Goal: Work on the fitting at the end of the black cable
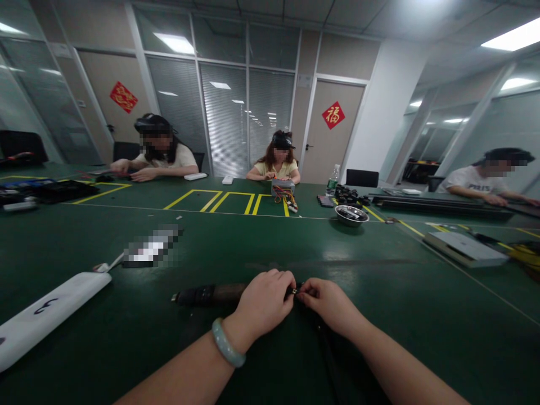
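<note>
A black electric screwdriver (pixel 206 295) lies on the green table in front of me, its bit end pointing left. My left hand (pixel 266 298) is closed around its rear end, and a pale green bangle circles that wrist. Close beside it, my right hand (pixel 327 301) pinches the end of a black cable (pixel 323 332), which trails down toward the table's front edge. A small brass-coloured metal piece (pixel 294 291) shows between the fingertips of both hands. Fingers hide how the cable end and the screwdriver meet.
A white power strip (pixel 54 315) lies at left by a blurred-out phone-like object (pixel 152 247). Farther back are a metal bowl (pixel 351 216), a bottle (pixel 333 179), black parts and a white box (pixel 466 248). Three people sit across the green table (pixel 211 242), their hands busy.
</note>
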`<state>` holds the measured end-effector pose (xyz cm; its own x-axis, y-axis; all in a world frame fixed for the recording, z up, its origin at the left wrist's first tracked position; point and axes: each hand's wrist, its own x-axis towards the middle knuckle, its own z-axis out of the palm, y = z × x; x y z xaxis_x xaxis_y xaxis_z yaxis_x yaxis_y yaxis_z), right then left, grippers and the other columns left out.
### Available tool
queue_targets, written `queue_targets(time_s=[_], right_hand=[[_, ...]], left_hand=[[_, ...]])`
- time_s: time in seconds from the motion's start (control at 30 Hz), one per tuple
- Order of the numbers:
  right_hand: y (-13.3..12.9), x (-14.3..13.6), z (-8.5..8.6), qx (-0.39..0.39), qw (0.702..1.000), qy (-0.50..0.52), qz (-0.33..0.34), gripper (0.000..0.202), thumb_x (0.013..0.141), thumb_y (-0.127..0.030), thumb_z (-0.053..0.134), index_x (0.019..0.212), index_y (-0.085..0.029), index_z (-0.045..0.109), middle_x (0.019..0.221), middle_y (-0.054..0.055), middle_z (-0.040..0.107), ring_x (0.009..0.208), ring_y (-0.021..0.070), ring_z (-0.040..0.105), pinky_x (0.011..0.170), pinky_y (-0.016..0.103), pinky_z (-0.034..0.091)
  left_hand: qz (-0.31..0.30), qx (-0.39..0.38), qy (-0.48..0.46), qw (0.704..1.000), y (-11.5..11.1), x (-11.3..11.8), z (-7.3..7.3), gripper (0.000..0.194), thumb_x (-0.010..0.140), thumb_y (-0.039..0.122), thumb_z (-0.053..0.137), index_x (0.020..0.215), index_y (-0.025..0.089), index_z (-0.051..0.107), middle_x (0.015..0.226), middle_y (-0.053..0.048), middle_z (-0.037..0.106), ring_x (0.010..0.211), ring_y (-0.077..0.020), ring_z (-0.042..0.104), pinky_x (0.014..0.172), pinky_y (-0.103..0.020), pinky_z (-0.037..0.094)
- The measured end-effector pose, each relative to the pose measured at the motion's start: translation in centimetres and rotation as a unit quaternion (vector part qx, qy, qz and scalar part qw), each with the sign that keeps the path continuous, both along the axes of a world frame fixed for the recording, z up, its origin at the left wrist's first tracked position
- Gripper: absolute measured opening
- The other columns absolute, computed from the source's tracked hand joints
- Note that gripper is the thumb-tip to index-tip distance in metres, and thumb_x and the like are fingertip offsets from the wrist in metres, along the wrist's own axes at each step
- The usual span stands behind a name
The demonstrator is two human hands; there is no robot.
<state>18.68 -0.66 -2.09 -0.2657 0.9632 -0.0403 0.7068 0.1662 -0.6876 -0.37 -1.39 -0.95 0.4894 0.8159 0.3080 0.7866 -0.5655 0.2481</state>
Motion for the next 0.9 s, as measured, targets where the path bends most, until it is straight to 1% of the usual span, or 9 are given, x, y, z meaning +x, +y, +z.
queue_targets(time_s=[0.27,0.47,0.67,0.9], right_hand=[[-0.01,0.13,0.08,-0.003,1.000,0.020,0.003,0.014,0.083,-0.030,0.058,0.084,-0.020,0.068,0.075,-0.001,0.069,0.066,0.0130,0.060,0.056,0.022,0.037],[0.03,0.17,0.16,0.002,1.000,0.012,-0.001,0.014,0.083,-0.029,0.057,0.083,-0.019,0.067,0.075,0.000,0.068,0.068,0.0133,0.060,0.059,0.022,0.038],[-0.09,0.23,0.58,-0.008,1.000,0.008,-0.003,0.014,0.083,-0.028,0.057,0.085,-0.019,0.067,0.078,0.001,0.069,0.069,0.0136,0.060,0.060,0.022,0.039],[0.06,0.34,0.17,-0.014,1.000,0.015,0.001,0.013,0.084,-0.028,0.057,0.085,-0.019,0.066,0.076,0.001,0.068,0.068,0.0137,0.060,0.059,0.023,0.039]], left_hand=[[-0.023,0.007,0.003,1.000,0.21,0.06,0.09,0.005,0.088,0.023,0.054,0.089,0.020,0.058,0.089,-0.001,0.062,0.087,-0.0192,0.055,0.076,-0.033,0.041],[-0.023,0.012,-0.001,1.000,0.28,-0.05,-0.12,0.005,0.087,0.025,0.057,0.089,0.021,0.060,0.089,0.000,0.062,0.088,-0.0189,0.055,0.076,-0.033,0.042],[-0.029,0.003,-0.009,1.000,0.34,-0.10,-0.21,0.010,0.089,0.026,0.054,0.093,0.020,0.062,0.093,-0.002,0.064,0.090,-0.0193,0.057,0.080,-0.034,0.043],[-0.036,-0.004,-0.013,0.999,0.25,0.05,-0.31,0.012,0.090,0.025,0.052,0.095,0.021,0.063,0.096,-0.003,0.065,0.091,-0.0186,0.058,0.085,-0.034,0.044]])
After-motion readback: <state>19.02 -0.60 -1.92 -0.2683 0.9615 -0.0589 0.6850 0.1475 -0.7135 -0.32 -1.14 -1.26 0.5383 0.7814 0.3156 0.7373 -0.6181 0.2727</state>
